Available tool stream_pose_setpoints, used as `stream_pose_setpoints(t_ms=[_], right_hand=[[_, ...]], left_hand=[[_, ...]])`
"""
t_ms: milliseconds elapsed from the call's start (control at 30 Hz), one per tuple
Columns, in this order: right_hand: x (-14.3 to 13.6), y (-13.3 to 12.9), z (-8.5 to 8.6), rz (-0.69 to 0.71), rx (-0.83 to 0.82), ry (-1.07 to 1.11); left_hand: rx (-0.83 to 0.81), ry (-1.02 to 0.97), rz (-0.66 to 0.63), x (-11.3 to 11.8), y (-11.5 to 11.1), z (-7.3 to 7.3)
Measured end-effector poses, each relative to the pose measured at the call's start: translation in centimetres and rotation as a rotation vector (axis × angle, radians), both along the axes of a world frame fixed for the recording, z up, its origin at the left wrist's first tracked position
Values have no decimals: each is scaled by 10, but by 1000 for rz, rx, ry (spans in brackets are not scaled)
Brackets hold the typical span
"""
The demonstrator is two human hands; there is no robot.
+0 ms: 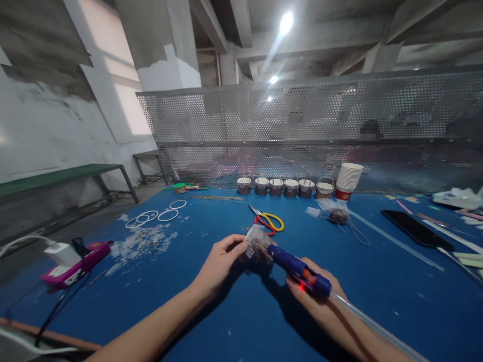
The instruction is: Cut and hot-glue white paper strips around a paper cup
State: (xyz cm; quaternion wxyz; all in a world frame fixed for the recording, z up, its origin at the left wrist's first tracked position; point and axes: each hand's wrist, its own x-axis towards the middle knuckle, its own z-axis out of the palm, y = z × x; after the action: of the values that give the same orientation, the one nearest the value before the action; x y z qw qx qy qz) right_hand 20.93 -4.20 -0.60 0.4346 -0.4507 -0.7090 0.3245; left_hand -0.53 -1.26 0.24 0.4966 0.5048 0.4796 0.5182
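Observation:
My left hand pinches a small piece with a whitish and a brown, mesh-like surface; its exact kind is unclear. Wrapped around a blue hot glue gun, my right hand holds the nozzle right up against the brown side of that piece. A clear glue stick runs out of the gun's back end, and a red light glows on its underside. Scissors with red and yellow handles lie just beyond my left fingertips, partly behind the held piece.
Several small brown cups line the table's back beside stacked paper cups. White rings and scraps lie left, near a magenta power strip. A grey ball of cord and a phone lie right. A perforated metal screen stands behind.

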Motion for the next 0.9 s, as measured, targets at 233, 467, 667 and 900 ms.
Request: stream_pose_setpoints(t_ms=[233, 467, 667, 900], right_hand=[[3, 4, 0, -118, -193, 99], [4, 7, 1, -113, -229, 112], [2, 5, 5, -104, -253, 124], [-1, 2, 8, -70, -267, 111]], left_hand=[[24, 60, 73, -2, 0, 7], [37, 102, 52, -4, 2, 7], [63, 227, 52, -3, 5, 4], [106, 286, 65, -4, 5, 2]])
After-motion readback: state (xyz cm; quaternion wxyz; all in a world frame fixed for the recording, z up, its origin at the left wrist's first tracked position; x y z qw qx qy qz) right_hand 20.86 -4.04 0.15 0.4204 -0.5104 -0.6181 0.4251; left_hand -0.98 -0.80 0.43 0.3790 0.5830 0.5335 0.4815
